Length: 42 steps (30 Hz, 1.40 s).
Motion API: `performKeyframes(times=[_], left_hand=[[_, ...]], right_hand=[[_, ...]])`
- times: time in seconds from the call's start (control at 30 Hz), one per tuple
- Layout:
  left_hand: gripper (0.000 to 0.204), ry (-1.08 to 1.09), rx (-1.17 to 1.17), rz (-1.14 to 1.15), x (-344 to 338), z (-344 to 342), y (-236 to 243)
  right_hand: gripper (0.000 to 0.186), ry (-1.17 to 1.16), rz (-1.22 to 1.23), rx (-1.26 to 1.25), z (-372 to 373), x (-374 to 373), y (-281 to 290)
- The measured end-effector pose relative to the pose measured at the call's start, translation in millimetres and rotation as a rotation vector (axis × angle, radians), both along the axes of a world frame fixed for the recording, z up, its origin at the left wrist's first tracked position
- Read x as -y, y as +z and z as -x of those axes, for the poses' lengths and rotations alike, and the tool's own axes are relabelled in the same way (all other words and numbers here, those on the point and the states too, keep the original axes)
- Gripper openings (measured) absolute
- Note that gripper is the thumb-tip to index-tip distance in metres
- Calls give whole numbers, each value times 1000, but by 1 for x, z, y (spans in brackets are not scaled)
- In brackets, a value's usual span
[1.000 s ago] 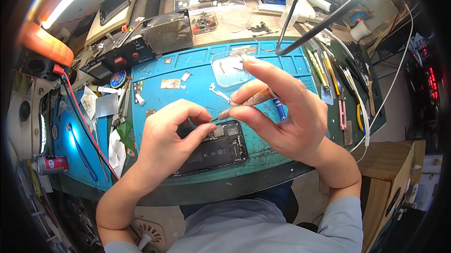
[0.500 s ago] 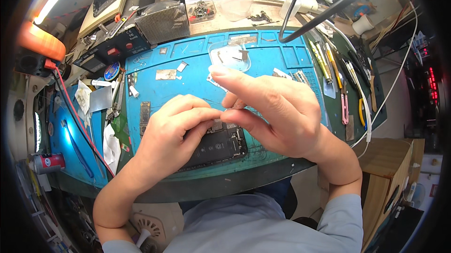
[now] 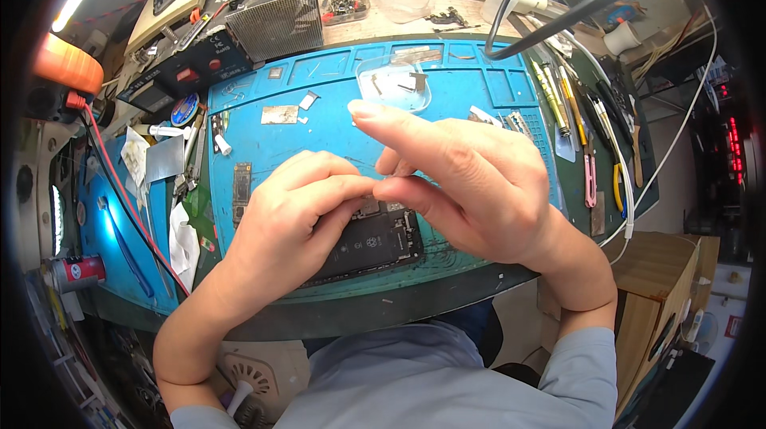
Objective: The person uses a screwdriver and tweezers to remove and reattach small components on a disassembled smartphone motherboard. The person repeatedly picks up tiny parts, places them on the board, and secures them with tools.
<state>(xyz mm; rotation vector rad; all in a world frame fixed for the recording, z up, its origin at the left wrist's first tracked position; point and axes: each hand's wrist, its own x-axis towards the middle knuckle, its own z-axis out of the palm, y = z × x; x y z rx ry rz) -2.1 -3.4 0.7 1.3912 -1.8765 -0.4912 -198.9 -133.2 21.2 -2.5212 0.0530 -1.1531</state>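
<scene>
Head view: left hand (image 3: 299,212) partly covers opened phone (image 3: 373,247); right hand (image 3: 475,190) near.

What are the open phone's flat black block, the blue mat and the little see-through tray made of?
The flat black block looks wrapped in dull plastic: smooth, with pale marks. The blue mat seems to be matte rubber or silicone, with moulded compartments. The see-through tray is probably shiny plastic, clear with bright edges; I can't rule out glass.

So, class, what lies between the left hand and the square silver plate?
The head view shows a narrow dark board on the blue mat, nearer the left hand, and slim metal pieces nearer the square plate.
</scene>
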Motion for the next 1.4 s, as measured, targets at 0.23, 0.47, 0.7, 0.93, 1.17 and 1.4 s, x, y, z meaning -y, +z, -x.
performKeyframes(times=[0.23,0.47,0.7,0.93,1.17,1.4], left_hand=[[22,-4,1,4,0,0,0],[22,-1,-8,2,0,0,0],[18,20,7,-22,-1,2,3],[15,47,34,-20,1,4,6],[17,71,90,9,4,4,1],[22,73,125,1,5,3,1]], right_hand=[[49,-7,5,-7,0,0,1],[49,-6,14,-9,-1,0,0],[48,26,-3,-2,0,0,-3],[47,55,18,-36,2,1,-4],[47,35,31,-49,1,-1,-3],[48,-2,46,-55,2,-3,-4]])
